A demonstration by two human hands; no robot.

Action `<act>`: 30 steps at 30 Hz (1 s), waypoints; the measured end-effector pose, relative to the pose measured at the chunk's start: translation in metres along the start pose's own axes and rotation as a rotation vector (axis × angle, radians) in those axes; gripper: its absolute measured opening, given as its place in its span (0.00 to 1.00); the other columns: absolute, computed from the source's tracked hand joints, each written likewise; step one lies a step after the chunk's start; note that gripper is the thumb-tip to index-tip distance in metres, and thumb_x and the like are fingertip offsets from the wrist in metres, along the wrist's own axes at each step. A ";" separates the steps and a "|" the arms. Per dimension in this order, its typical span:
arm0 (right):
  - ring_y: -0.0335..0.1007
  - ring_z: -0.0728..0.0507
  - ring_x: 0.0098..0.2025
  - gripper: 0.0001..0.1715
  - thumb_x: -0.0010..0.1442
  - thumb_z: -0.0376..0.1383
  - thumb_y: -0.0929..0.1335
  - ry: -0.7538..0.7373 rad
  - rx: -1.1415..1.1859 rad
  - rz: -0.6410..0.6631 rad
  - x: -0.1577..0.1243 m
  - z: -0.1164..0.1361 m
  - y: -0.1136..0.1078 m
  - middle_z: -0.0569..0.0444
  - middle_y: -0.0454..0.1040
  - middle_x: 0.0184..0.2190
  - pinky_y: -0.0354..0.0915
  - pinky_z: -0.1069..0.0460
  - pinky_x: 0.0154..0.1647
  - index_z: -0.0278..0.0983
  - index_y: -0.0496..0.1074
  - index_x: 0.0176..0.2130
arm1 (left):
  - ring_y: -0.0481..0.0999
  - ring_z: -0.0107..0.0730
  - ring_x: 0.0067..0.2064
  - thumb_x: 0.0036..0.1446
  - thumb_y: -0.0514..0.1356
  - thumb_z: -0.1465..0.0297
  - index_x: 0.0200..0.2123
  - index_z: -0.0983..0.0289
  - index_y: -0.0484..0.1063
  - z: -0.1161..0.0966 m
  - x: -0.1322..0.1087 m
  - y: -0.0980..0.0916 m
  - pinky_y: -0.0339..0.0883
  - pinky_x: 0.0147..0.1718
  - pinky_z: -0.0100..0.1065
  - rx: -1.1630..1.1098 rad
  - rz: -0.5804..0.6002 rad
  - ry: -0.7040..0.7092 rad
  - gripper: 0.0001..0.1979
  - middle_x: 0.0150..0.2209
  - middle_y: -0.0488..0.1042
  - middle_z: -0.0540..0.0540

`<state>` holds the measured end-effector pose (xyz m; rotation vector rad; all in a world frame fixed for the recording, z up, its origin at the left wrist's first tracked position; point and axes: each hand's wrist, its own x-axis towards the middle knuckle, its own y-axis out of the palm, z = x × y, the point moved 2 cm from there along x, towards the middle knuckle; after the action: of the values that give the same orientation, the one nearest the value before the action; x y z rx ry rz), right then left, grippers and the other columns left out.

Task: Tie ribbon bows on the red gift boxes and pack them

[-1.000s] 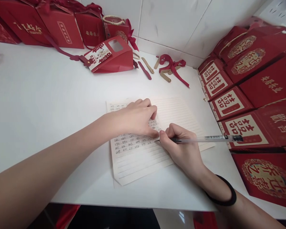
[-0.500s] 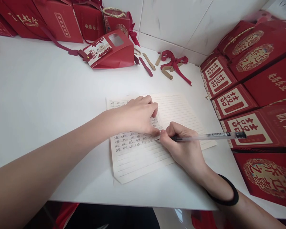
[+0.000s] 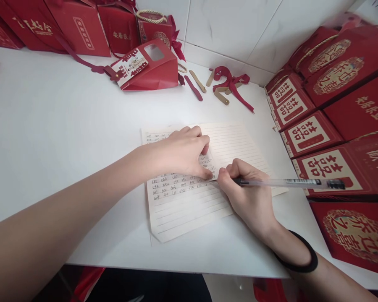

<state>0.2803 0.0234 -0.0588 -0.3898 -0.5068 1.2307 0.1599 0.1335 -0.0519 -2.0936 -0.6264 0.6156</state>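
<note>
A lined notebook (image 3: 189, 209) lies open on the white table, its left page bearing rows of handwritten numbers and its right page ruled but without visible writing. Across the upper left page rests my left hand (image 3: 187, 153), palm down, fingers slightly bent and thumb spread away from them. It holds nothing and covers part of the numbers. My right hand (image 3: 248, 197) grips a clear pen with a black cap end (image 3: 290, 183) between thumb and fingers. The pen's tip is at the right end of the last written row, close to my left thumb. A black band circles my right wrist.
A red gift box (image 3: 157, 71) with a printed tag lies beyond the notebook. Beside it are loose ribbons (image 3: 228, 79) and small tan strips (image 3: 198, 80). More red boxes (image 3: 82, 29) line the back left, and stacked red boxes (image 3: 343, 100) fill the right side.
My right hand and the pen have shifted slightly to the right, and a new mark shows at the end of the last row. My left hand stays in place.
</note>
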 end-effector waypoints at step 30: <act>0.46 0.55 0.14 0.22 0.45 0.48 0.74 0.235 0.615 -0.292 0.039 -0.034 -0.019 0.64 0.57 0.17 0.42 0.59 0.11 0.39 0.64 0.32 | 0.65 0.43 0.47 0.39 0.63 0.50 0.36 0.60 0.66 0.002 -0.012 -0.006 0.65 0.41 0.38 -0.017 -0.009 0.079 0.25 0.44 0.64 0.55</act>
<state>0.3243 0.0548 -0.0703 0.0657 0.0310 0.9799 0.1482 0.1303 -0.0457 -2.1189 -0.5980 0.5211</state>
